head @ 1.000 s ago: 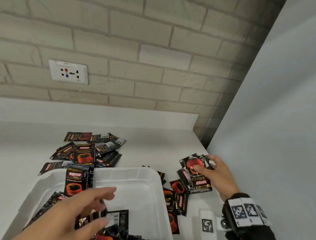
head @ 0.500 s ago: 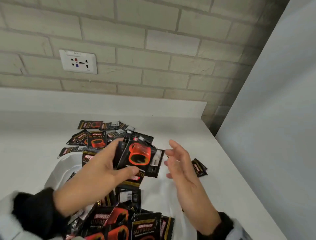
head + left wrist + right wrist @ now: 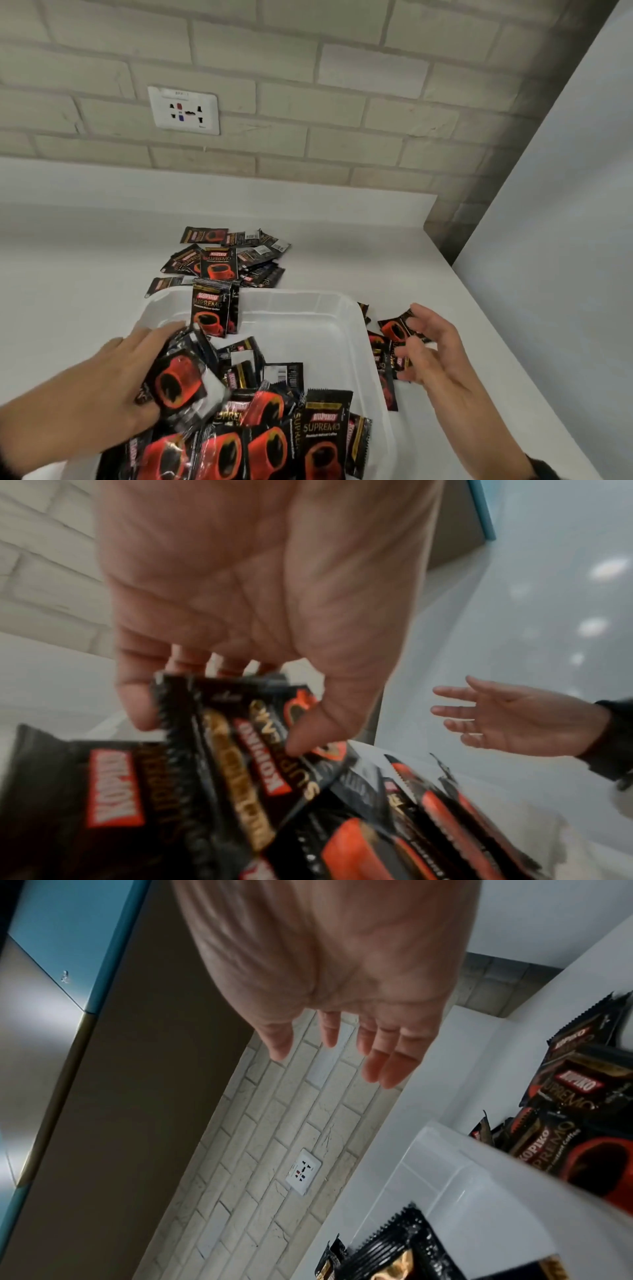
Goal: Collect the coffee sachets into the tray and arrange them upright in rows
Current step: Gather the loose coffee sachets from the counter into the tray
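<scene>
The head view looks forward and down from above the worktop [image 3: 85, 246], with the brick wall [image 3: 308, 102] across the upper frame and the tray [image 3: 308, 308] at lower centre. The left wrist view sits very close behind the left hand [image 3: 246, 601], facing the packets [image 3: 240, 750] in the lower frame. The right wrist view tilts up past the right hand [image 3: 342, 974]; it shares the wall socket [image 3: 303, 1175] and tray with the head view.
</scene>
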Demonstrator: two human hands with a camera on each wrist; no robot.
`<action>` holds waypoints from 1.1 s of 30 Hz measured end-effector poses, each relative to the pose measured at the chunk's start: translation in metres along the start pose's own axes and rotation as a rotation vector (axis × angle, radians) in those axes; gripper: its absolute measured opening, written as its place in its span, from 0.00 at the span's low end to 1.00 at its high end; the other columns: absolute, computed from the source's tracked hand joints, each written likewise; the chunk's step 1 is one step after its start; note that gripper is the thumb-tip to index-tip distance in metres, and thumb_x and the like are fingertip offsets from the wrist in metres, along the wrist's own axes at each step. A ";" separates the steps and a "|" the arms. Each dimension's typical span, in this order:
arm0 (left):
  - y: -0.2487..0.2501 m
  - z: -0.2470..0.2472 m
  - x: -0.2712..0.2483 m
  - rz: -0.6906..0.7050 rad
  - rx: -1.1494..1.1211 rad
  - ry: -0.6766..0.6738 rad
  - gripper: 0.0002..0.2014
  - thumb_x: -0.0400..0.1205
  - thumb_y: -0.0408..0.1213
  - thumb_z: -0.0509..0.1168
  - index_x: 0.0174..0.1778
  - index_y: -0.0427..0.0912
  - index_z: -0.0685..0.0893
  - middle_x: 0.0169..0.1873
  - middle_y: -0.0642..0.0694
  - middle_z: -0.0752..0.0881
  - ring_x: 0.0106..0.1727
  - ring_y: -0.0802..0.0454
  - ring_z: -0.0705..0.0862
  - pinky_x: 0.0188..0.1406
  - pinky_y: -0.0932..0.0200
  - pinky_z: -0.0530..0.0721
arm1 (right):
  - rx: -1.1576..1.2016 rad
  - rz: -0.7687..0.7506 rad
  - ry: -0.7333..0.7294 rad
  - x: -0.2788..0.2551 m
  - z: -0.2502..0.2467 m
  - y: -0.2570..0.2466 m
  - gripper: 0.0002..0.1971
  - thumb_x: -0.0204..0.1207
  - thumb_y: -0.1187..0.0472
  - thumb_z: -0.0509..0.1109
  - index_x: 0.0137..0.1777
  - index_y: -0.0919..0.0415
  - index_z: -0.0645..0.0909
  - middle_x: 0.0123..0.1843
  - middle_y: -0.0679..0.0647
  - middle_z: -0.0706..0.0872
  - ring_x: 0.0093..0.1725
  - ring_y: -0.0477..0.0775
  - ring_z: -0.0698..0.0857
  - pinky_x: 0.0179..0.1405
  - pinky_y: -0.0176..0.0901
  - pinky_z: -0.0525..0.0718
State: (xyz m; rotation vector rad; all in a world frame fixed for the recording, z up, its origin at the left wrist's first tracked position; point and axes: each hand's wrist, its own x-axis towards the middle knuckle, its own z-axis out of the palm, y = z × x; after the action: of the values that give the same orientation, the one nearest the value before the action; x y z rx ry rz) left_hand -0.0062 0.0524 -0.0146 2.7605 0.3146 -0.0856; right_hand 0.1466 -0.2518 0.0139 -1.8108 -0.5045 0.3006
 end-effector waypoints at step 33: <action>0.008 0.028 -0.045 0.136 0.052 -0.250 0.43 0.57 0.86 0.28 0.58 0.74 0.12 0.68 0.74 0.18 0.71 0.72 0.20 0.75 0.63 0.32 | -1.061 -0.279 -1.034 -0.028 0.062 0.011 0.42 0.55 0.25 0.37 0.75 0.26 0.39 0.62 0.30 0.13 0.70 0.43 0.22 0.75 0.52 0.34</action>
State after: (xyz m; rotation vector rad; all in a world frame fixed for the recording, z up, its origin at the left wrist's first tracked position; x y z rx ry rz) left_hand -0.0491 0.0262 -0.0335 2.7729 0.0586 -0.4047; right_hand 0.0966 -0.2158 -0.0159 -2.4316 -1.8953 0.9007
